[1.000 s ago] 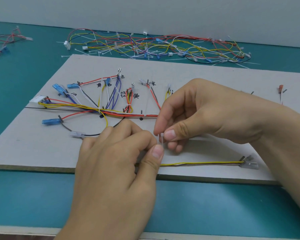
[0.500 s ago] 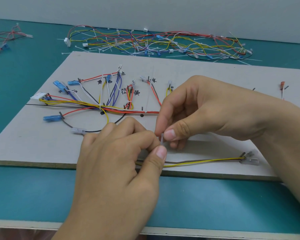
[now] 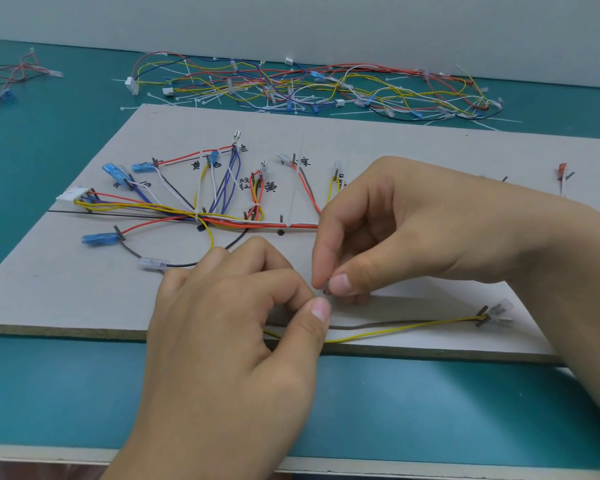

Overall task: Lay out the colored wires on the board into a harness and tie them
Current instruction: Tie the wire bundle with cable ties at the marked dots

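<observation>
Your L hand & R hand: both curled, thumb + forefinger pinching a tiny piece, too small to ID, over board's near edge. Yellow/brown wire pair runs along that edge to clear terminals by near-R corner; other wires laid out board-left.

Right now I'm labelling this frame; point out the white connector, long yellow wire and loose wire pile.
white connector (image 3: 70, 195): head view, middle of its housing.
long yellow wire (image 3: 395, 329): head view, middle of its visible stretch.
loose wire pile (image 3: 309, 88): head view, centre of the tangle.
</observation>
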Available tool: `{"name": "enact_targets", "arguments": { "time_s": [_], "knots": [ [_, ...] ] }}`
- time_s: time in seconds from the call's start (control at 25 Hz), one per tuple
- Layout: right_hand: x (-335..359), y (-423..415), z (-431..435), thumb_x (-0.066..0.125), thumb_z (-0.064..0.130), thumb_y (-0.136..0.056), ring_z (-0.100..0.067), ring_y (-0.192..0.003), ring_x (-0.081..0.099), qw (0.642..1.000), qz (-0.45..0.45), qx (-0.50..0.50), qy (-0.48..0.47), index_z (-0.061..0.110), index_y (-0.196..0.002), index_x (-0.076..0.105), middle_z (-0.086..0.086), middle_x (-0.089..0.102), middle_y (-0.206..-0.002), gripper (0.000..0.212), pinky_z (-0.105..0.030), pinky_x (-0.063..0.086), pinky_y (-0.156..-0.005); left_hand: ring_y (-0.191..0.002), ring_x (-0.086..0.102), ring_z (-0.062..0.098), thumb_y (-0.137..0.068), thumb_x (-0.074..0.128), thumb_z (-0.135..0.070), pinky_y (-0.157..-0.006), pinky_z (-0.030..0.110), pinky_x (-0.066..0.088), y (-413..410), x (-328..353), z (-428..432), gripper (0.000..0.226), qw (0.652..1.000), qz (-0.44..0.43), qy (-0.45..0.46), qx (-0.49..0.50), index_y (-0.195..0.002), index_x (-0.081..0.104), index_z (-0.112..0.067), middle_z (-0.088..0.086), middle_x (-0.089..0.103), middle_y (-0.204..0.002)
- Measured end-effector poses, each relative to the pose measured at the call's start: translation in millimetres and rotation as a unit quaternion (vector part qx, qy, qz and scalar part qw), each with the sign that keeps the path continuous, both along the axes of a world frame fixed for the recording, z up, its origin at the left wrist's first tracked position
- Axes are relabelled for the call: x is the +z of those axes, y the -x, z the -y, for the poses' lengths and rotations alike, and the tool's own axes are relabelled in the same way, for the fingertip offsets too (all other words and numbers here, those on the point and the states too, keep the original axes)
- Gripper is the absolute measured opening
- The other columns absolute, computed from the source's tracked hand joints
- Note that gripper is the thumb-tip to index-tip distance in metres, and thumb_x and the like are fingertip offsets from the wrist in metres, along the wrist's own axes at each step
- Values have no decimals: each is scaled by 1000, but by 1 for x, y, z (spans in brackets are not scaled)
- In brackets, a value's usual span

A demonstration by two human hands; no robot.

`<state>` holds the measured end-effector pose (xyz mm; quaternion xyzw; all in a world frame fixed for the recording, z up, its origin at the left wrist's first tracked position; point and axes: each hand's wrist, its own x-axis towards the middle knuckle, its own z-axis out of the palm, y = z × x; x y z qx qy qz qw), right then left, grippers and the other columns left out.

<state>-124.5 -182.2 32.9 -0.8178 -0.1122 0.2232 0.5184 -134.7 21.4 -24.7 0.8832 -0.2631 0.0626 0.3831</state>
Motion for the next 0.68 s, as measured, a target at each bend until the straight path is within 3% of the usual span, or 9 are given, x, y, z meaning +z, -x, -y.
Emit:
{"name": "enact_targets", "arguments": {
  "time_s": [0.12, 0.28, 0.68],
  "knots": [
    [1, 1, -1, 72, -12, -85, -17, -65, 64, 1000, 2, 1, 15, 2, -87, 77, -12, 71, -71, 15, -24, 55, -65, -81, 52, 6, -77, 53, -52, -77, 29, 31, 0, 0, 0, 24, 1000, -2, 4, -2, -62, 55, -34, -14, 58, -83],
    [0, 0, -1, 72, -11, -86, -17, -62, 62, 999, 8, -6, 33, 2, -87, 76, -17, 71, -73, 13, -23, 52, -62, -82, 52, 6, -80, 51, -52, -81, 24, 29, 0, -1, -2, 26, 1000, -1, -1, -9, -63, 55, -33, -14, 58, -85],
    [-1, 0, 0, 71, -10, -87, -23, -68, 62, 999, 6, 23, 35, -1, -91, 75, -23, 72, -80, 10, -27, 53, -65, -81, 53, 6, -83, 51, -52, -79, 28, 30, 0, -1, -1, 28, 1000, 17, 9, -5, -64, 53, -32, -16, 57, -84]
  ]
}}
